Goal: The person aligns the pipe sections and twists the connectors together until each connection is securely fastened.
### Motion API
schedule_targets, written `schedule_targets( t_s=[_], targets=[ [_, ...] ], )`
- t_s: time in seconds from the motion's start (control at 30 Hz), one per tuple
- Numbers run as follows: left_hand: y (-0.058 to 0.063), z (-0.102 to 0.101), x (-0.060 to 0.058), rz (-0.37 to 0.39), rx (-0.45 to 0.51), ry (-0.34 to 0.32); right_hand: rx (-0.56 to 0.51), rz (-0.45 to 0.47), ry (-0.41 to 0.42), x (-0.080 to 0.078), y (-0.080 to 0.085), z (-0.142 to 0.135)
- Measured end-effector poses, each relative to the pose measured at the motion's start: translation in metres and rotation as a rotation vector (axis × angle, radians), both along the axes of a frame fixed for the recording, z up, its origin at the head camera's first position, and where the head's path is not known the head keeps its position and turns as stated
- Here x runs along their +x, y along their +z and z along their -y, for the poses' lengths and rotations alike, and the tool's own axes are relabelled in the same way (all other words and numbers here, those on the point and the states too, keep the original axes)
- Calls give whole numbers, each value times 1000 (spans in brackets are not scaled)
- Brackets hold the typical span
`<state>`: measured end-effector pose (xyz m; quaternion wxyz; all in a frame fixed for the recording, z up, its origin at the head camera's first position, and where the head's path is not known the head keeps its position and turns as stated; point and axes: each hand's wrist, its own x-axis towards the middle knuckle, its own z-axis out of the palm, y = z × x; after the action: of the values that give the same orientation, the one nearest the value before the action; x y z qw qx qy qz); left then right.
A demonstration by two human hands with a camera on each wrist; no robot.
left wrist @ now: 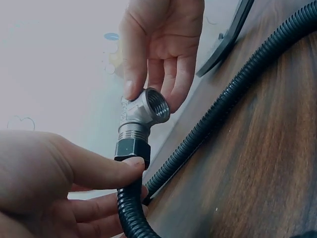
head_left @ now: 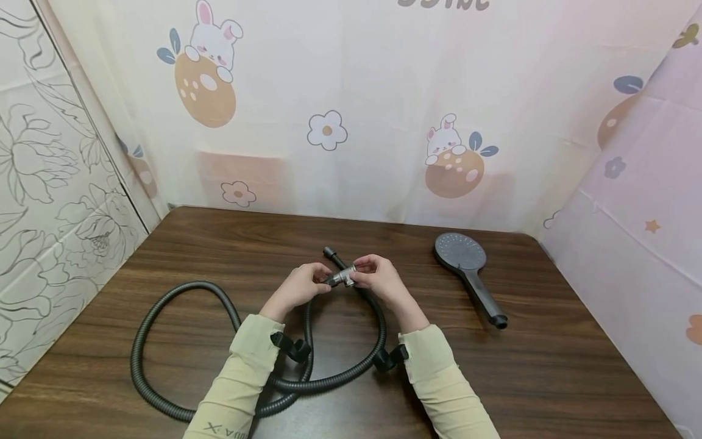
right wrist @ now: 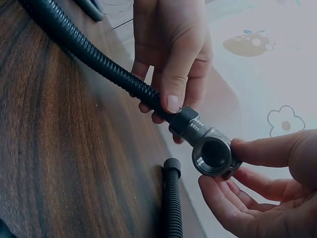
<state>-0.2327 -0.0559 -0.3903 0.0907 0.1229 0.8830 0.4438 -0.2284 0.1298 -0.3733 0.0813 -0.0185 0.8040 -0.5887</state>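
Observation:
My left hand [head_left: 300, 285] pinches the end of a black corrugated shower hose [left wrist: 130, 208], just behind its black hex nut [left wrist: 132, 148]. That nut sits on the threaded end of a silver metal tee fitting [right wrist: 212, 154], with some thread showing between them. My right hand [head_left: 382, 281] grips the fitting's far end between thumb and fingers. In the left wrist view, the fitting's open, inside-threaded mouth faces right. The hose's other end [right wrist: 172, 166] lies on the table beyond the hands.
A dark grey shower head [head_left: 460, 251] lies face up on the wooden table [head_left: 548, 366], right of my right hand. Loops of the hose [head_left: 144, 341] spread across the table's left and middle. Patterned cloth [head_left: 373, 73] hangs behind the table and at its sides.

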Motion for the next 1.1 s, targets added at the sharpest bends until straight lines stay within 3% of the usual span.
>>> schedule_targets(
  t_s=[0.47,0.83,1.1],
  targets=[
    [-5,4,-2,-33,-68,22,168,-10,-14,4,1,1],
    [-1,5,-1,-67,-148,19,272,-1,-4,3,-2,0],
    [-2,5,0,-45,-184,36,208,31,6,3,-5,0]
  ],
)
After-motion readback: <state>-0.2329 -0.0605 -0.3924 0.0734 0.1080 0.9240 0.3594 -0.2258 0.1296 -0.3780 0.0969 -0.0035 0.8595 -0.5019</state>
